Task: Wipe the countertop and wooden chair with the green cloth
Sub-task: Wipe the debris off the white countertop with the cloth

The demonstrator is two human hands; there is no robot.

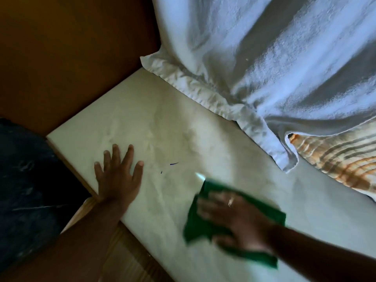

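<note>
A pale cream countertop (pixel 162 123) runs across the middle of the head view. My right hand (pixel 234 218) lies flat on a crumpled green cloth (pixel 197 226) and presses it against the counter at the lower right; hand and cloth are blurred by motion. A ring shows on one finger. My left hand (pixel 118 176) rests palm down with fingers spread on the counter near its left edge, holding nothing. Two small dark blue marks (pixel 174 164) sit on the surface between the hands. No wooden chair can be made out.
A white towel (pixel 284 58) is draped over the counter's far right, its hem reaching the surface. A striped orange and grey cloth (pixel 341 159) lies under it at the right. A brown wall (pixel 71 47) stands behind. Dark floor (pixel 26 180) lies left, wooden front (pixel 122 251) below.
</note>
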